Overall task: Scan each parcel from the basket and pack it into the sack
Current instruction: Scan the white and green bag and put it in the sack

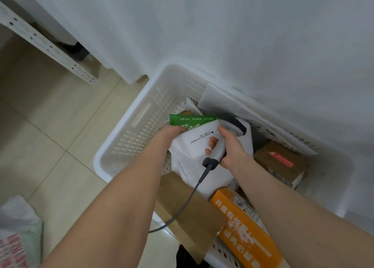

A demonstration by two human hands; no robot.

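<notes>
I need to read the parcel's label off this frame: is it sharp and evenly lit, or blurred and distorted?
Head view: light is soft and even, with no glare or hard shadows. Head view: the wide lens bows the basket edges. Head view: print on the white-and-green mailer is too small and soft to read, and the orange box lettering looks smeared.

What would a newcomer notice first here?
Two bare arms reach into a white perforated basket at centre. The left hand grips a white mailer with a green top, while the right hand holds a corded grey scanner close to it. A bright orange box lies in the basket's near corner, lower right.
</notes>
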